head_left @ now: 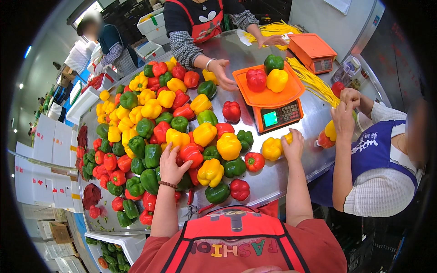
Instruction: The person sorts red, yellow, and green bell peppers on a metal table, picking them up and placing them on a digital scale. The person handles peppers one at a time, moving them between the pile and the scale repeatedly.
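Observation:
My left hand (173, 169), with a beaded bracelet at the wrist, reaches into a heap of red, yellow and green bell peppers. Its fingers are spread, and the thumb lies by a red bell pepper (191, 154). My right hand (293, 146) curls around a small yellow bell pepper (287, 138), mostly hidden by the fingers. Just left of it another yellow bell pepper (272, 149) rests on the metal table (277, 175). Beyond stands an orange digital scale (276, 116), whose tray (246, 93) carries a red, a yellow and a green bell pepper.
Across the table a person in a red apron (207, 29) holds both hands near the scale. At right, a person in a blue apron (371, 150) handles packed peppers. Red-handled cutters (192, 208) lie near my edge. Yellow ties (314, 82) and a second scale (314, 50) sit behind.

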Tool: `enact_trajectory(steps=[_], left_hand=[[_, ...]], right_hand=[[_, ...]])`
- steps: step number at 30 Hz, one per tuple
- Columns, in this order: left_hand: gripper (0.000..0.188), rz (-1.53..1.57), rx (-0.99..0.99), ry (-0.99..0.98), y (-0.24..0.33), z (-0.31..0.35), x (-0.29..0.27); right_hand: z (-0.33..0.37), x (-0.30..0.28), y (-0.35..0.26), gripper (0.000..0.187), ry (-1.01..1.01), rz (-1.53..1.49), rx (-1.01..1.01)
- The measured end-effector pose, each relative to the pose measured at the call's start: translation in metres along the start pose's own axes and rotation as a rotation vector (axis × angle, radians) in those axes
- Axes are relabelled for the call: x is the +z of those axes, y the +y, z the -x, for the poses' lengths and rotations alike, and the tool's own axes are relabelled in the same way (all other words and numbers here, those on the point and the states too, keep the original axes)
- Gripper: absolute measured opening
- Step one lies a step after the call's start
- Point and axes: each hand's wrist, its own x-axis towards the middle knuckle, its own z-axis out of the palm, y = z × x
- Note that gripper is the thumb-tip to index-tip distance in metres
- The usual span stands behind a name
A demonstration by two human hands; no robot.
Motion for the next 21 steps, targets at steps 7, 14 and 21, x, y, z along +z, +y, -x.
enact_trajectory(steps=[7, 14, 21], left_hand=[[0.066, -0.025, 0.014, 0.007, 0.000, 0.000, 0.000], [0.065, -0.016, 0.006, 0.005, 0.000, 0.000, 0.000], [0.068, -0.005, -0.005, -0.015, -0.002, 0.000, 0.000]], right_hand=[[0.001, 0.001, 0.002, 0.045, 0.009, 0.004, -0.009], [0.001, 0.004, 0.005, 0.048, 0.017, -0.013, -0.027], [0.001, -0.021, -0.068, 0.061, 0.077, -0.004, -0.315]])
